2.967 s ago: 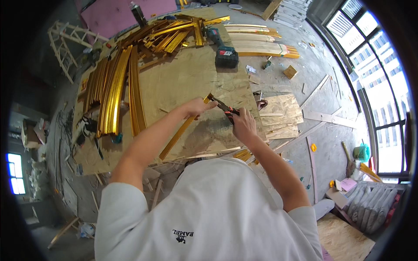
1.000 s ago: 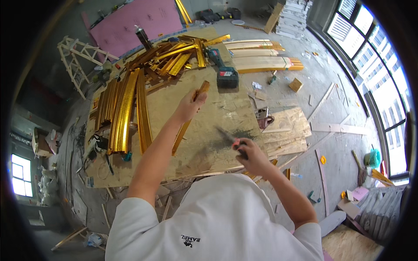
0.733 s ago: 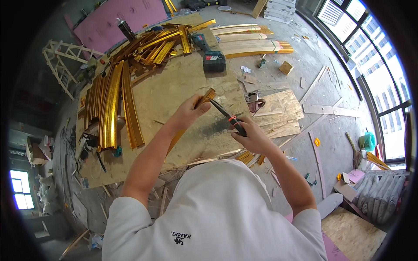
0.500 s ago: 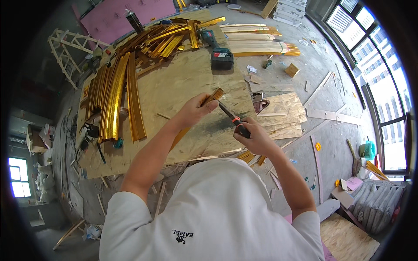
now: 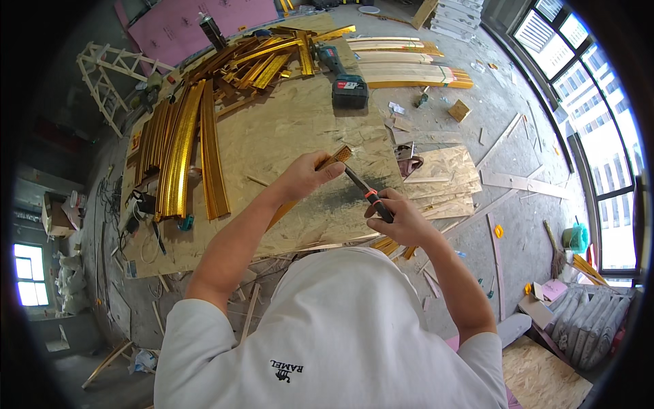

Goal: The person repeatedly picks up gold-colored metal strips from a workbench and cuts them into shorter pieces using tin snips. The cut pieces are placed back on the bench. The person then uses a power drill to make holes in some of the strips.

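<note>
My left hand (image 5: 310, 176) is closed around a gold trim strip (image 5: 282, 213), whose cut end (image 5: 343, 154) sticks out past my thumb. The strip runs back under my left wrist toward my body. In my right hand (image 5: 402, 217) is a file (image 5: 357, 180) with a dark, narrow blade and a black and red handle. My fingers wrap the handle, and the blade's tip lies at the end of the strip, close to my left thumb. Below both hands lies a wooden board worktop (image 5: 272, 129) with a dark smudge on it.
A cordless power tool (image 5: 346, 87) lies on the worktop's far right. Gold strips (image 5: 178, 157) lie at the left, with a jumbled pile of gold pieces (image 5: 262, 58) behind. Bundled strips (image 5: 409, 73), board sheets (image 5: 443, 174) and wood scraps cover parts of the floor at right.
My right hand has drawn the file slightly down and to the right, toward my body. My left hand keeps its hold on the strip, nearly still.
</note>
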`<state>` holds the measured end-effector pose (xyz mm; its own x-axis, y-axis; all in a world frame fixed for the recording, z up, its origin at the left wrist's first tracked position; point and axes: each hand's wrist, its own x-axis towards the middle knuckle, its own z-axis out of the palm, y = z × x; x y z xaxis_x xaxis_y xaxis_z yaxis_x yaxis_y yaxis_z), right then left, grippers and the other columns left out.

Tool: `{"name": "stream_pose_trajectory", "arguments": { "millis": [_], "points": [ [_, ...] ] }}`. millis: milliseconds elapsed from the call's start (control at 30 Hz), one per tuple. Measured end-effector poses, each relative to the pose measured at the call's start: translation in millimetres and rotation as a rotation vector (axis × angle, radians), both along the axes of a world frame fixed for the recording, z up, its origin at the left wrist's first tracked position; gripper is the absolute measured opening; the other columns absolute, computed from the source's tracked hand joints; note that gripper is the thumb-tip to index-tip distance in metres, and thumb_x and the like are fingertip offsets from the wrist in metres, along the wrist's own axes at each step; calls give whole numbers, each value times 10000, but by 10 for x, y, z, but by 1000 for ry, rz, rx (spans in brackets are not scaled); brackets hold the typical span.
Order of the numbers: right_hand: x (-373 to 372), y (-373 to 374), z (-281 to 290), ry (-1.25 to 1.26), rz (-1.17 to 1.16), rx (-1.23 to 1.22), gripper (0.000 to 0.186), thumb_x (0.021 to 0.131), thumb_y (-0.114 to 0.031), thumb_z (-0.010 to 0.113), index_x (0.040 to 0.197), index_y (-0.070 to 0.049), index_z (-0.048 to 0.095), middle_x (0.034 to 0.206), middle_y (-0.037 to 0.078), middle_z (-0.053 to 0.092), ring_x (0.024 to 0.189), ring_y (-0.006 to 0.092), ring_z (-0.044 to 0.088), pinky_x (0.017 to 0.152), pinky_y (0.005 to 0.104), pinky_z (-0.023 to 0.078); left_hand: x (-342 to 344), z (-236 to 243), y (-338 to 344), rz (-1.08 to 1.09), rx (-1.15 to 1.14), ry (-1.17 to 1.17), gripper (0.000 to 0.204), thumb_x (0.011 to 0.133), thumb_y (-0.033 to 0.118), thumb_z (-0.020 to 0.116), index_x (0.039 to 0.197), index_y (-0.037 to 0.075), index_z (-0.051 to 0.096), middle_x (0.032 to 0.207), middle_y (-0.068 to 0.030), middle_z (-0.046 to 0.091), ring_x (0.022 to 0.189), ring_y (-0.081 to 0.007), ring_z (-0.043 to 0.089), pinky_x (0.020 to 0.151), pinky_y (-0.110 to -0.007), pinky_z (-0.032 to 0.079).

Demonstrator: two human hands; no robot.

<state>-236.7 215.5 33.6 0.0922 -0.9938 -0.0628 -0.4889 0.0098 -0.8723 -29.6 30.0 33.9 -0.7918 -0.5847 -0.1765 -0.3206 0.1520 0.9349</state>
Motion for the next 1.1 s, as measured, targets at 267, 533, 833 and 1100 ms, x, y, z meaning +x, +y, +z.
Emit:
{"name": "stream_pose_trajectory", "arguments": {
  "millis": [267,533,833,1100],
  "points": [
    [83,-82,-316,141,-141,122,187,833,-244,699,871,-61,705,885,154,565,850,320,603,766,412,471,-71,-336,-70,14,47,-128,617,867,663,599,786,52,568,663,11,505,577,-104,466,518,-292,389],
    [237,-511,-1049,831,-156,-150,149,795,-93,599,925,-76,670,1061,166,522,982,349,554,823,448,472,-95,-713,-431,180,531,-597,548,887,639,582,828,101,497,671,-2,500,509,-86,477,461,-268,412],
    [140,-121,-583,344,-268,-65,295,859,-267,666,1049,-41,681,1215,183,584,1047,401,582,915,446,466,203,-145,-201,93,283,-18,634,814,573,723,1145,54,572,892,-24,606,722,-84,559,658,-231,453],
    [116,-41,-423,188,-186,-57,302,863,-273,661,987,2,670,1133,205,597,1004,397,586,872,436,475,137,-45,163,46,278,36,597,769,513,799,1129,80,601,881,11,617,729,-68,542,644,-229,442]
  ]
}}
